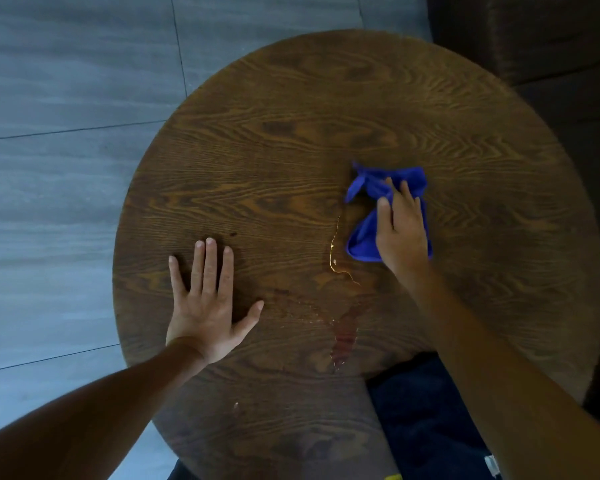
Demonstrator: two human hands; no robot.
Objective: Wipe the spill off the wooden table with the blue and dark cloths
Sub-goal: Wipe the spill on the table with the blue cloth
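Pressing blue cloth [364, 237] flat under right hand [400, 233] | spill [343, 336] runs long, nearer the person, between hands | left hand [207, 303] open on table [291, 98]

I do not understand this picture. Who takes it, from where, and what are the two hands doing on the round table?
There is no machine. A camera worn on a person's head looks down at their own hands. The left hand lies flat and empty on the wooden table. The right hand presses on a crumpled blue cloth. A wet spill shines near the table's closer edge, apart from that cloth. A dark cloth lies at the near edge.
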